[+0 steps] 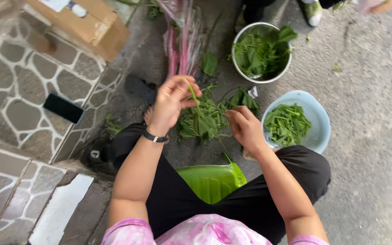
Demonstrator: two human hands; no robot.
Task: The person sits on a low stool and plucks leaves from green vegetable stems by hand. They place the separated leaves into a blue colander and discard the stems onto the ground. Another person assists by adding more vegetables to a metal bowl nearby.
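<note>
My left hand [172, 102] is raised and pinches the top of a thin green stem [195, 97] that hangs down into a bunch of leafy greens [205, 119]. My right hand [246, 128] is closed around the lower part of that bunch, to the right of the stem. The greens hang over the ground between my knees. A black band sits on my left wrist. I sit on a bright green plastic stool [212, 180], in black trousers.
A metal bowl [237, 68] of green leaves stands ahead, a pale blue colander [320, 122] with cut greens at the right. Pink-stemmed plants in plastic wrap [182, 41] lie ahead. A cardboard box [91, 25], a dark phone [63, 108] on stone paving and another person's shoe [313, 11] are nearby.
</note>
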